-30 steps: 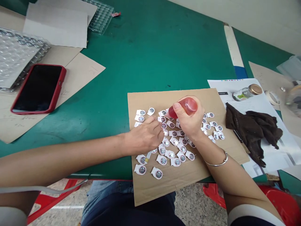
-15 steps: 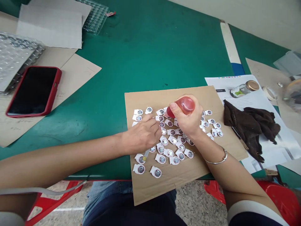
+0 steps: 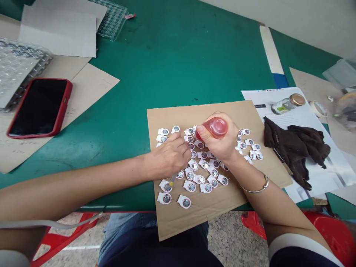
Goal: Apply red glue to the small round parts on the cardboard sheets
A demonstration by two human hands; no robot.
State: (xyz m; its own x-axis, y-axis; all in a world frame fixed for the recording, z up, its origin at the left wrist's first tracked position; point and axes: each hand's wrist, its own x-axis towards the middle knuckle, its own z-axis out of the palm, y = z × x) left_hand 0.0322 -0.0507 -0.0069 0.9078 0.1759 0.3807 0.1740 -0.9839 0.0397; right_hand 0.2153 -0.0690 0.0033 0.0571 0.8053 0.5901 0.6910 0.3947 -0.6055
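My right hand (image 3: 221,139) is wrapped round a translucent red squeeze bottle (image 3: 217,127), held tilted over the cardboard sheet (image 3: 194,222) with its lower end towards the left. Just left of it, my left hand (image 3: 171,157) is closed over the sheet. A thin grey tool with a yellow tip (image 3: 171,181) sticks out beneath that palm; the fingertips are hidden. Several small white tabs with round metallic discs, such as one near the front (image 3: 184,201), lie in loose rows around and under both hands.
A red-cased phone (image 3: 40,107) lies on paper at the left, beside clear plastic trays (image 3: 19,70). On the right are a dark brown cloth (image 3: 296,146), a pen (image 3: 282,161), a small glass jar (image 3: 287,104) and a tape roll (image 3: 318,109).
The red bottle and my right hand have shifted slightly left. My left hand stays almost in place, with the tool's yellow tip a little higher.
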